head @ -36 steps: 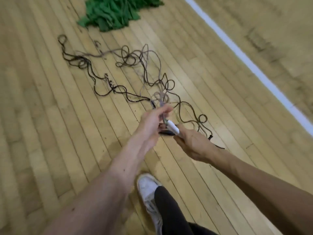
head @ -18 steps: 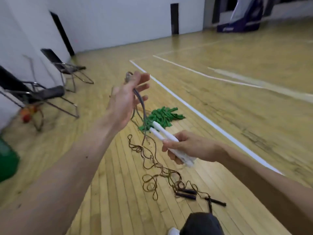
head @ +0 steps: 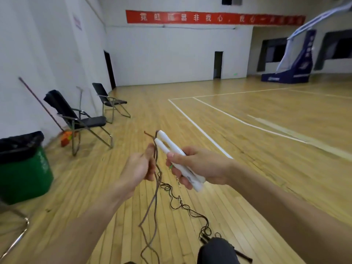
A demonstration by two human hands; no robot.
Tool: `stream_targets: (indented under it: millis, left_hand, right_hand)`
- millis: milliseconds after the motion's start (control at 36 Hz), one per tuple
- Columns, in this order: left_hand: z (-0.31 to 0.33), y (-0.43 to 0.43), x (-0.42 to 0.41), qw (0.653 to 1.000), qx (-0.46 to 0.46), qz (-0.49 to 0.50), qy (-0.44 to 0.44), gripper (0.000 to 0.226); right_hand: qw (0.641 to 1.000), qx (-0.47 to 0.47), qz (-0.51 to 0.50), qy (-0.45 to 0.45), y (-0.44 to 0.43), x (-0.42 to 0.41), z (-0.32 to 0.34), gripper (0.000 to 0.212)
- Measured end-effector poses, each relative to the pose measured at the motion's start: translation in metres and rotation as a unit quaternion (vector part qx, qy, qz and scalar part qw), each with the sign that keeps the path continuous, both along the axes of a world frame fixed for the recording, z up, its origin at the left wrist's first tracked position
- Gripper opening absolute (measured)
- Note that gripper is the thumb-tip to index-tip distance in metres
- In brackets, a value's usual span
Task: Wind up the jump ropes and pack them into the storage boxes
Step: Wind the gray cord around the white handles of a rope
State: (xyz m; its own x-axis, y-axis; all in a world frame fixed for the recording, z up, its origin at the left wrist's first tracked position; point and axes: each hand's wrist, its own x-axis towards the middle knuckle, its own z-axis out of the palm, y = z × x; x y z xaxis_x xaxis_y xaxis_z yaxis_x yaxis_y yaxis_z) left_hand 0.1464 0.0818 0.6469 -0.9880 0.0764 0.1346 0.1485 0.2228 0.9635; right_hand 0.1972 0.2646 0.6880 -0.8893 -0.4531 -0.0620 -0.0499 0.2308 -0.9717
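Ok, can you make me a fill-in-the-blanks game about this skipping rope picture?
1. The right hand grips two ____ handles.
2. The left hand pinches the jump ____ hanging from them.
3. The big bin on the left is ____.

Missing words: white, rope, green.

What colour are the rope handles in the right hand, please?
White handles, clearest in the head view.

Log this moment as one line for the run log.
right hand: grips both white handles | left hand: holds cord | cord: unwound, trailing down | storage box: not in view
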Motion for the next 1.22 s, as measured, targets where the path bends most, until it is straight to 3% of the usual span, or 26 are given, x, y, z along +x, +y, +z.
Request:
stream_targets:
  millis: [83, 194, 306, 444, 583, 667, 806, 889, 1000, 1139, 1222]
  left_hand:
    - [-0.004, -0.006, 0.013, 0.986, 0.004, 0.097, 0.134, 0.056]
    - [0.013, -0.007, 0.031, 0.964, 0.041, 0.035, 0.262, 0.050]
    - [0.028, 0.004, 0.036, 0.974, 0.032, -0.069, 0.213, 0.052]
    - [0.029, 0.007, 0.033, 0.973, -0.042, -0.057, 0.218, 0.021]
    - [0.033, 0.000, 0.023, 0.968, -0.046, -0.024, 0.245, 0.045]
    - [0.032, 0.001, 0.018, 0.970, -0.048, -0.027, 0.238, 0.047]
    - [0.031, 0.002, 0.011, 0.969, -0.047, -0.023, 0.241, 0.052]
    - [0.029, 0.001, 0.008, 0.975, -0.039, -0.053, 0.211, 0.049]
    - [0.023, 0.003, 0.011, 0.985, 0.112, -0.099, 0.084, 0.048]
    - [0.006, 0.018, 0.015, 0.954, 0.293, -0.064, -0.016, 0.064]
    - [-0.016, 0.035, 0.025, 0.949, 0.304, -0.039, -0.075, 0.069]
  right_hand:
    - [1.000, -0.010, 0.005, -0.028, -0.005, 0.012, 0.002, 0.030]
    - [0.996, -0.032, 0.037, -0.069, -0.013, 0.022, 0.002, 0.028]
    - [0.991, -0.054, 0.063, -0.107, -0.020, 0.024, 0.009, 0.022]
    - [0.987, -0.059, 0.060, -0.140, -0.019, 0.025, 0.010, 0.027]
    - [0.981, -0.081, 0.098, -0.143, -0.015, 0.022, 0.002, 0.026]
    - [0.975, -0.092, 0.115, -0.164, -0.011, 0.020, -0.001, 0.022]
    - [0.981, -0.005, 0.110, -0.157, -0.007, 0.022, -0.007, 0.026]
    - [0.984, -0.027, 0.085, -0.155, -0.006, 0.022, -0.015, 0.027]
    - [0.980, -0.066, 0.096, -0.161, -0.005, 0.020, -0.021, 0.026]
    - [0.972, -0.118, 0.109, -0.173, -0.010, 0.016, -0.030, 0.025]
    - [0.970, -0.156, 0.091, -0.163, -0.011, 0.008, -0.033, 0.027]
